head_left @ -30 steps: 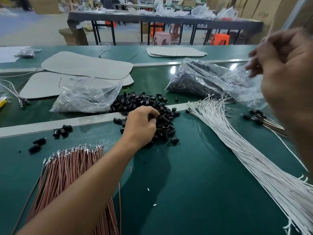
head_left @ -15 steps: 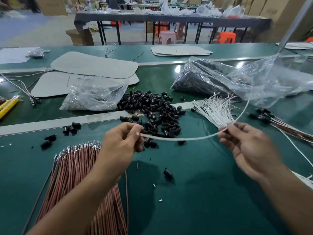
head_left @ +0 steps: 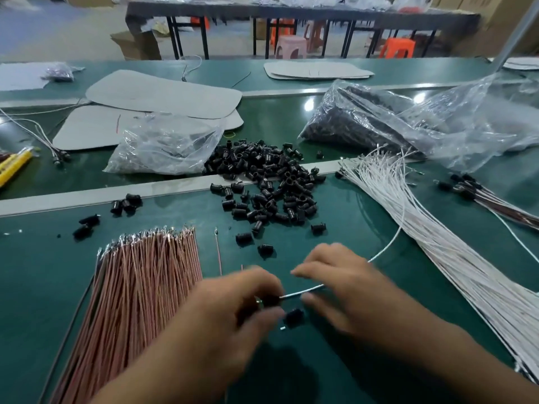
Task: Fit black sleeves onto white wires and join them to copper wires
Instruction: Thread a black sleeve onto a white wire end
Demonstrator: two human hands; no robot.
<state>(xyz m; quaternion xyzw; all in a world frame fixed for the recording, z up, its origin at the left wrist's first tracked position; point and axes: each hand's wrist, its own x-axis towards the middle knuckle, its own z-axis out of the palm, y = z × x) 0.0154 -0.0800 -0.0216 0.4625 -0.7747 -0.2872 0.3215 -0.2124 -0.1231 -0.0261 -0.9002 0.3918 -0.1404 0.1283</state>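
My left hand (head_left: 233, 304) pinches a small black sleeve (head_left: 269, 300) between thumb and fingers. My right hand (head_left: 344, 284) pinches a single white wire (head_left: 303, 292) whose end meets that sleeve; the wire's tail (head_left: 388, 246) curves away to the right. Both hands are blurred. One loose black sleeve (head_left: 294, 316) lies on the table just under my hands. A heap of black sleeves (head_left: 268, 182) sits beyond them. Copper wires (head_left: 140, 287) lie bundled at the left, and white wires (head_left: 431, 240) fan out at the right.
A clear bag (head_left: 166, 147) lies left of the heap; a larger bag of black parts (head_left: 393, 121) is at the right. Finished joined wires (head_left: 490, 196) rest at the far right. Grey sheets (head_left: 163, 94) and a metal strip (head_left: 87, 196) cross the green table (head_left: 43, 272).
Both hands have come down and closer together near the table's front. The white wire's end has gone from my left fingertips into the black sleeve they hold.
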